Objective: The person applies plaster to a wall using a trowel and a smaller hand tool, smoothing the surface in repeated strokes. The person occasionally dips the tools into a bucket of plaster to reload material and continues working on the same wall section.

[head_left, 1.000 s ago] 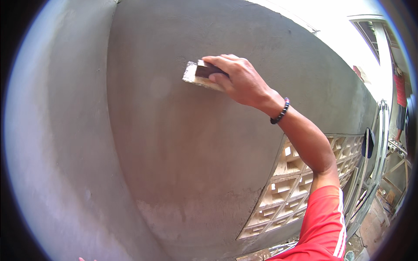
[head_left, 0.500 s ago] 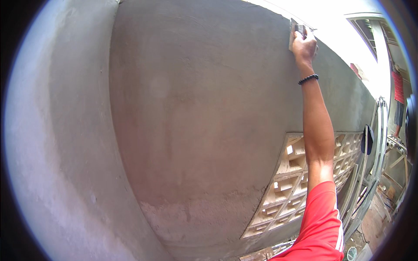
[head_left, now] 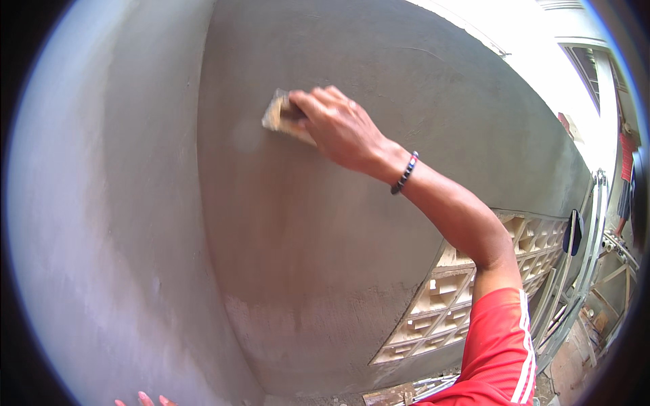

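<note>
My right hand (head_left: pixel 338 128) grips a plasterer's float (head_left: pixel 276 114) with a pale, crusted face, held against the upper middle of the grey rendered wall (head_left: pixel 318 237). The float's handle is mostly hidden under my curled fingers, which are slightly blurred. A dark bead bracelet circles that wrist. My left hand (head_left: pixel 145 399) shows only as spread fingertips at the lower edge, by the adjoining grey wall section (head_left: pixel 122 203) on the left; I cannot tell whether they touch it.
A pale lattice block panel (head_left: pixel 440 291) fills an opening at lower right. Long rails and poles (head_left: pixel 596 230) stand at the right. Another person (head_left: pixel 625 169) in red is partly visible at the far right. Debris (head_left: pixel 386 396) lies at the wall's foot.
My right hand swept up and right to the wall's top edge half a second ago, and is now back left and lower. My left fingertips have come further into view.
</note>
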Tool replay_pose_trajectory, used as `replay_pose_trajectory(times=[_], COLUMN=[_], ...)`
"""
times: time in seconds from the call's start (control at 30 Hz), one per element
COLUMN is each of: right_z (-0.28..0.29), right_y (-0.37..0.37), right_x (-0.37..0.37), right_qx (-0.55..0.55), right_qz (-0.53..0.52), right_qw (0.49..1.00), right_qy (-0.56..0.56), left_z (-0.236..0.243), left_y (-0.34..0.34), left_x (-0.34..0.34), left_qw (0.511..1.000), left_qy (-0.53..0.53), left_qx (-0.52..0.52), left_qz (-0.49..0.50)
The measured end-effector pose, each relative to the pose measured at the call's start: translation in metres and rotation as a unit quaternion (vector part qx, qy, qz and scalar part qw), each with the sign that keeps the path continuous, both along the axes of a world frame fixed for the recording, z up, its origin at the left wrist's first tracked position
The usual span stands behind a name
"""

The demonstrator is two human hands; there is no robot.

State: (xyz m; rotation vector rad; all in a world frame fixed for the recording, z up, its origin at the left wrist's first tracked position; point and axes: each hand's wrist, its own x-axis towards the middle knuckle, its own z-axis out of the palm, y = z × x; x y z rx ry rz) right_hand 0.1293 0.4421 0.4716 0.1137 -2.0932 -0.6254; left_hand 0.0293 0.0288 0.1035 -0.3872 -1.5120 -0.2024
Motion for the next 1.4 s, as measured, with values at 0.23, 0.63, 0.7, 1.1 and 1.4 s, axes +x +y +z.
replay_pose_trajectory(times=[0.23, 0.63, 0.7, 1.1, 1.4], right_z=[0.08, 0.075, 0.03, -0.02, -0.089], right_y=[0.05, 0.069, 0.046, 0.003, 0.001], right_x=[0.129, 0.103, 0.063, 0.057, 0.005], right_qx=[-0.05, 0.01, 0.072, -0.066, 0.101], right_qz=[-0.014, -0.039, -0.024, 0.029, 0.028], right_qw=[0.952, 0.95, 0.976, 0.992, 0.992], right_qy=[0.302, 0.309, 0.204, 0.108, -0.068], left_z=[-0.005, 0.005, 0.003, 0.003, -0.007], left_y=[0.003, 0.004, 0.003, 0.003, -0.007], left_x=[-0.008, -0.001, -0.001, -0.005, -0.003], left_qw=[0.997, 0.998, 0.999, 0.997, 0.998], left_qy=[0.032, 0.029, 0.018, 0.037, 0.026], left_qx=[-0.004, 0.039, 0.027, 0.021, 0.002], left_qz=[-0.071, -0.049, -0.037, -0.06, -0.063])
